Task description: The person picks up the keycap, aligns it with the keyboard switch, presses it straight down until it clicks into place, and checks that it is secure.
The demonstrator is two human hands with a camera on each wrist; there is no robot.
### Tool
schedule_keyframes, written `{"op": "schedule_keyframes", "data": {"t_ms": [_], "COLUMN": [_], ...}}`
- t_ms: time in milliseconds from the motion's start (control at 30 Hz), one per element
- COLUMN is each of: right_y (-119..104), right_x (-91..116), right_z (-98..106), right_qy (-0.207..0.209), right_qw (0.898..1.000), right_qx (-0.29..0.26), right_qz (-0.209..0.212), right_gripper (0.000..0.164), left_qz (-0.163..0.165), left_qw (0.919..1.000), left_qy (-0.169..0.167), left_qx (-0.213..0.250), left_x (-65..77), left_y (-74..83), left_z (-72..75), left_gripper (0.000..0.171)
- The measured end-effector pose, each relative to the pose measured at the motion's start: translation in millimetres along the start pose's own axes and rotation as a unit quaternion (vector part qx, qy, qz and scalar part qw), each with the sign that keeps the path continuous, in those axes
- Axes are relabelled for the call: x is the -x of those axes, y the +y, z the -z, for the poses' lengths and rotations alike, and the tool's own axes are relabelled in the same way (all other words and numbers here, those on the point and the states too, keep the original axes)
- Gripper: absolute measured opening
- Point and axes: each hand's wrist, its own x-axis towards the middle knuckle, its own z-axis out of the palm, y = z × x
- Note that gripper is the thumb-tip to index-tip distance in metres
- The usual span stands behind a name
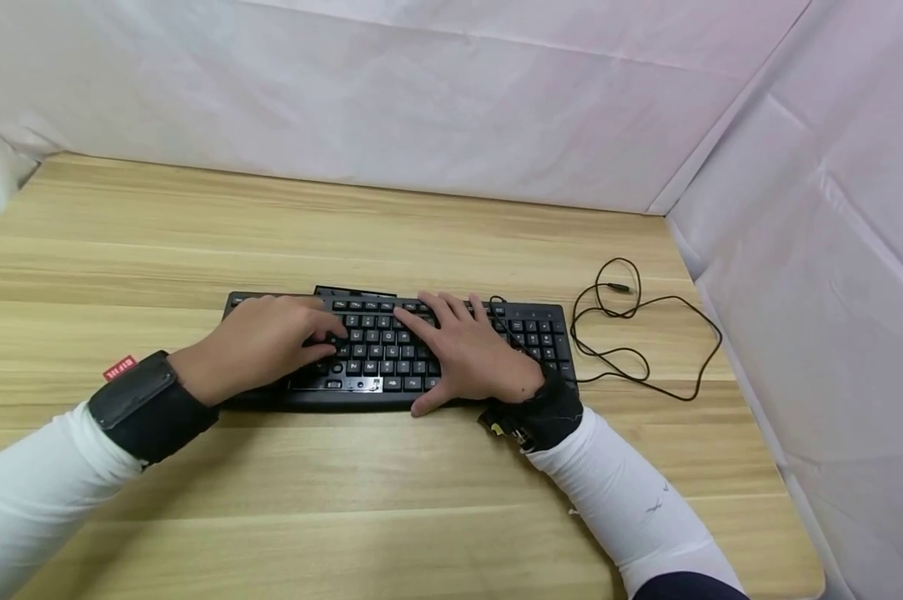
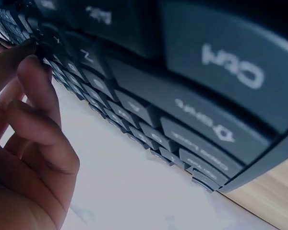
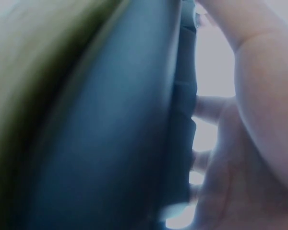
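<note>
A black keyboard [image 1: 379, 402] lies on the wooden table. Near its middle, a round bare spot [image 1: 338, 367] and a shiny bare strip [image 1: 368, 385] show among the keys. My left hand [image 1: 259, 342] reaches over the keyboard's left part, its thumb and curled fingers pinching at a key, with the fingertips partly hidden. From the left wrist view, the left hand [image 2: 33, 139] is seen close beside the letter keys. My right hand [image 1: 469, 350] rests spread across the keyboard's right half, thumb at the front edge. The right wrist view shows the palm [image 3: 225, 182] beside the keyboard's side.
A thin black cable [image 1: 669, 297] lies in loops on the table, right of the keyboard, with a small plug [image 1: 618, 287]. Behind the keyboard's back edge a flat black strip [image 1: 355, 292] shows. White cloth [image 1: 421, 100] walls the table's back and right side.
</note>
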Motion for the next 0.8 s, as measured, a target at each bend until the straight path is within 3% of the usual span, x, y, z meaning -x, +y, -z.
{"op": "schedule_keyframes", "data": {"t_ms": [533, 800], "right_y": [1.0, 1.1], "right_x": [-0.2, 1.6], "right_z": [1.3, -0.6], "right_qy": [0.009, 0.007], "right_qw": [1.0, 1.0], "right_qx": [-0.006, -0.012], "right_qz": [0.004, 0.004], "right_gripper": [0.124, 0.124], "left_qz": [-0.024, -0.027], "left_qw": [0.9992, 0.9996], "left_qy": [0.027, 0.009], "left_qx": [-0.018, -0.001], "left_x": [3.9, 8.1], "left_y": [3.3, 8.7], "left_z": [-3.1, -1.7], "left_gripper": [0.016, 0.02]}}
